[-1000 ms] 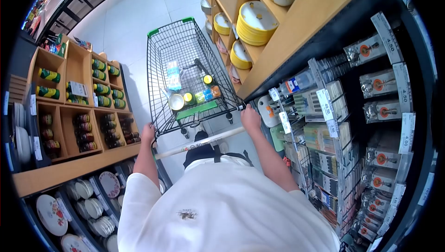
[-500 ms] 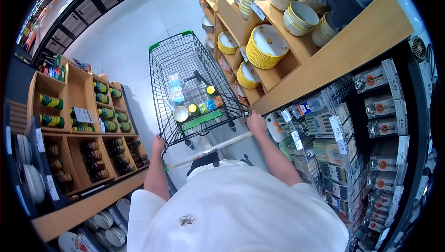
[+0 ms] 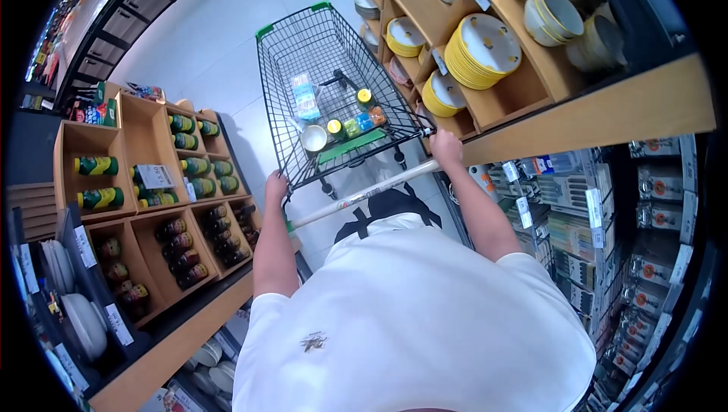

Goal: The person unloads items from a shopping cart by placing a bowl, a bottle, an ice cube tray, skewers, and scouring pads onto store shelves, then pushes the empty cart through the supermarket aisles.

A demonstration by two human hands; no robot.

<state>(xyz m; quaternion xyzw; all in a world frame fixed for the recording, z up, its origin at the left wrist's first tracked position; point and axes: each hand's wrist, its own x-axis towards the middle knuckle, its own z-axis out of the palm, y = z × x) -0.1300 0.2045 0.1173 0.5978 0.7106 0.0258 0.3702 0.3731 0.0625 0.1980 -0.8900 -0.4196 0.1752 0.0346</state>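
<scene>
A wire shopping cart (image 3: pixel 351 147) with green corners stands in front of me, its white handlebar (image 3: pixel 364 194) crossing before my body. My left hand (image 3: pixel 277 186) is closed around the left end of the cart's frame by the basket. On the opposite side, my right hand (image 3: pixel 446 147) is wrapped round the frame at the right rear corner. Inside the basket lie a white bowl (image 3: pixel 313 137), a jar with a yellow lid (image 3: pixel 334 129), a second such jar (image 3: pixel 365 98), some small blue, green and orange packs (image 3: pixel 365 121) and a pale blue packet (image 3: pixel 305 99).
Wooden shelving on the left holds jars with green and yellow labels (image 3: pixel 100 198) and dark jars (image 3: pixel 182 253). To the right, a wooden shelf bears yellow-edged plates (image 3: pixel 485 52) and bowls (image 3: pixel 552 16). Below it hang packaged utensils (image 3: pixel 660 188). Tiled floor (image 3: pixel 205 56) extends ahead.
The cart and both hands sit higher in view and slightly farther right. The shelves have shifted rightward too. Both hands keep their hold on the cart.
</scene>
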